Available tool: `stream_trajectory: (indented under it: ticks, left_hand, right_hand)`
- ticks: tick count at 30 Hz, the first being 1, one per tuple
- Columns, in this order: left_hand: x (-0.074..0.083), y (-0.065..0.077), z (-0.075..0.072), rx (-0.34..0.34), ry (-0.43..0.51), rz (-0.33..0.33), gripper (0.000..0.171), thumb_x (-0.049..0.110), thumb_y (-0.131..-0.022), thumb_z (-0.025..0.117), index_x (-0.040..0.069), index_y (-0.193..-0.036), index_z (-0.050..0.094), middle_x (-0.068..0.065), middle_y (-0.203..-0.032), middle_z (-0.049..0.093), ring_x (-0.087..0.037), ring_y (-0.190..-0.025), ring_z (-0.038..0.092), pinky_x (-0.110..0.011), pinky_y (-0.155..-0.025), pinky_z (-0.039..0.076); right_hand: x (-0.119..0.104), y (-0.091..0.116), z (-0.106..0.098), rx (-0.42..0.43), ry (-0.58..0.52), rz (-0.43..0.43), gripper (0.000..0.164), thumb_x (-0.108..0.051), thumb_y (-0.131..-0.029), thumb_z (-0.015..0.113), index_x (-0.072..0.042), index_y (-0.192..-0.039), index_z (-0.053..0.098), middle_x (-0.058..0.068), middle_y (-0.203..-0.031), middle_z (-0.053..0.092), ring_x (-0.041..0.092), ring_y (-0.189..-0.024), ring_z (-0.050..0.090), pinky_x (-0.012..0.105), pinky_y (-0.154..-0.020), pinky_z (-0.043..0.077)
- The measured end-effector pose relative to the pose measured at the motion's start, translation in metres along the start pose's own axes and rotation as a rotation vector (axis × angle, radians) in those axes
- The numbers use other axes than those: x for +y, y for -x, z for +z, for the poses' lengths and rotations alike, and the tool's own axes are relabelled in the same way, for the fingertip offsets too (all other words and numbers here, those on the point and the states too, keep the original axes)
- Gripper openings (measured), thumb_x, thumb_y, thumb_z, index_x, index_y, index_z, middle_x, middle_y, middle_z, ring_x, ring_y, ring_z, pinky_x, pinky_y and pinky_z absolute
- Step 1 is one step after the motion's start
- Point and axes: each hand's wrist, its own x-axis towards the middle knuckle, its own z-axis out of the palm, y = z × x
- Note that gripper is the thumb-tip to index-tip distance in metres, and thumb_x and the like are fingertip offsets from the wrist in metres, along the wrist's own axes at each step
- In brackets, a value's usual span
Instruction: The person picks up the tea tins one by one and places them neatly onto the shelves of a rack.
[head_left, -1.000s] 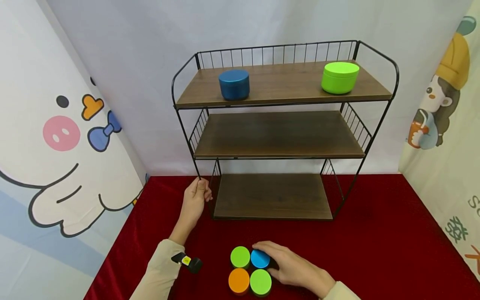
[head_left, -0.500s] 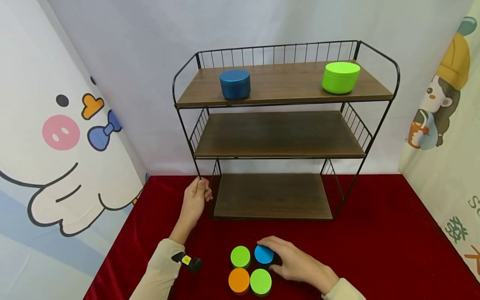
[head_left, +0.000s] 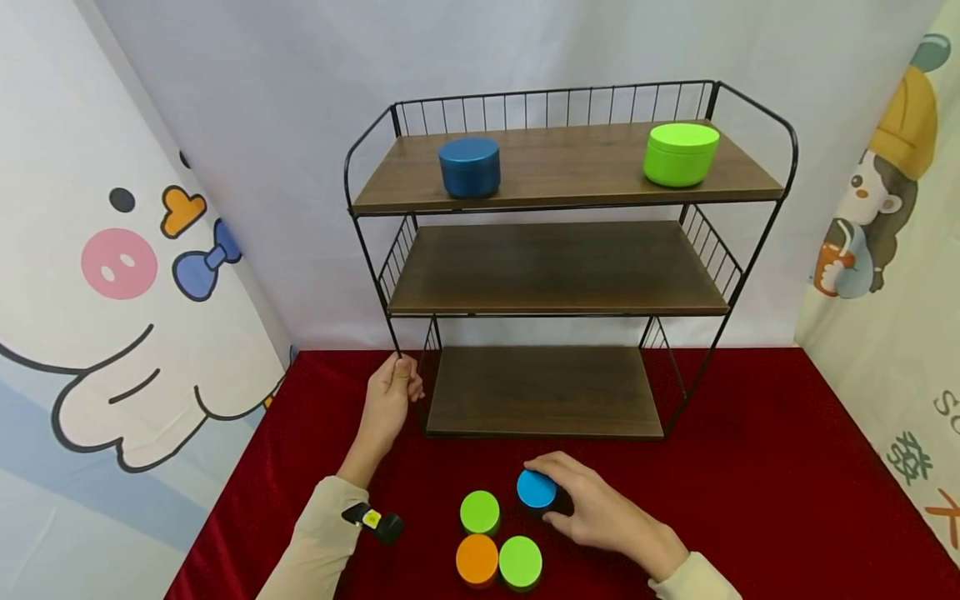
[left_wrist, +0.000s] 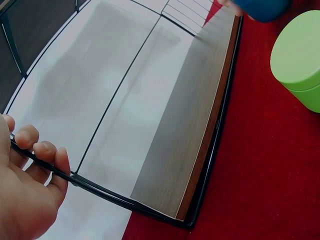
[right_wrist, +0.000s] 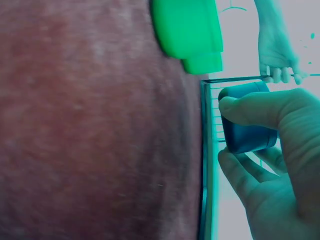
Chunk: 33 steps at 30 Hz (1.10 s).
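My right hand [head_left: 600, 508] pinches a round blue tin [head_left: 536, 489] from its right side, in front of the rack. In the right wrist view the thumb lies on one side of this blue tin [right_wrist: 245, 132] and the fingers on the other. Whether its base touches the cloth I cannot tell. Fingers curled, my left hand [head_left: 388, 396] grips the left front post of a three-tier shelf rack [head_left: 558, 267]. The left wrist view shows that hand [left_wrist: 30, 185] around the black metal frame [left_wrist: 100, 194]. Two green tins [head_left: 480, 512] and an orange tin [head_left: 477, 560] stand close together left of the blue one.
A dark blue tin [head_left: 469, 168] and a bright green tin [head_left: 681, 155] sit on the rack's top tier. Under everything lies a red cloth [head_left: 765, 467]. Printed curtains [head_left: 127, 350] hang at both sides.
My right hand has drawn the blue tin out of the cluster, away and to the right, nearer the rack. The left hand has kept its place on the post.
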Motion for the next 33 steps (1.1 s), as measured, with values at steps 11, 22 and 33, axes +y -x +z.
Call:
stream_trajectory:
  ticks: [11,22,33]
  left_hand:
    - [0.000,0.000,0.000,0.001,-0.007,-0.010,0.040,0.022,-0.113,0.034,-0.009,-0.090,0.044,-0.010,-0.068,0.040,-0.014,-0.063,0.045,-0.029,-0.069,0.050]
    - [0.001,0.001,0.001,0.000,-0.007,-0.008,0.039,0.022,-0.113,0.034,-0.009,-0.090,0.044,-0.010,-0.068,0.040,-0.014,-0.064,0.045,-0.028,-0.069,0.050]
    - [0.002,0.002,0.002,0.009,0.006,-0.008,0.040,0.023,-0.113,0.034,-0.009,-0.090,0.043,-0.010,-0.069,0.040,-0.013,-0.064,0.045,-0.030,-0.067,0.050]
  right_hand:
    - [-0.010,-0.007,-0.027,0.177,0.050,-0.051,0.070,0.000,-0.077,0.089,-0.006,-0.140,0.058,0.010,-0.135,0.060,0.026,-0.116,0.064,0.042,-0.098,0.058]
    - [-0.023,-0.017,-0.072,0.364,0.120,-0.129,0.074,0.000,-0.074,0.091,-0.004,-0.139,0.058,0.011,-0.132,0.060,0.027,-0.116,0.065,0.023,-0.098,0.054]
    - [-0.044,-0.025,-0.120,0.524,0.142,-0.233,0.077,0.010,-0.067,0.090,0.000,-0.137,0.059,0.015,-0.130,0.061,0.027,-0.113,0.063,0.007,-0.104,0.041]
